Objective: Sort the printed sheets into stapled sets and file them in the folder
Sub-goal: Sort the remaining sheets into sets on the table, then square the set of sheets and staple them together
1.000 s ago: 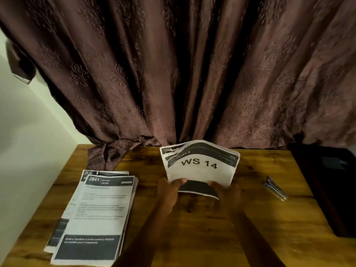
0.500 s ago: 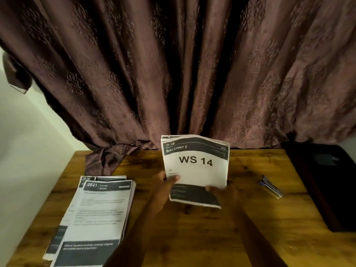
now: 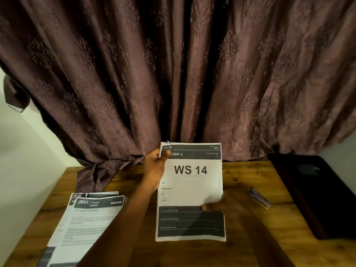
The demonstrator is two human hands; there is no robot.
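At table centre, the WS 14 set (image 3: 190, 191), bowed a second ago, now stands flat; left hand (image 3: 155, 166) pinches its eleven-o'clock corner, right hand (image 3: 229, 203) pinches the four-o'clock edge. Squared, ready for the stapler (image 3: 259, 197) at three o'clock.

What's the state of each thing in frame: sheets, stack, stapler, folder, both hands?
WS 14 sheets: held up, flat, print facing camera.
Left hand: pinches the sheets' top left corner.
Right hand: grips their right edge.
Stack: flat on table, fanned.
Stapler: lying on table, untouched.
Folder: closed, on table.
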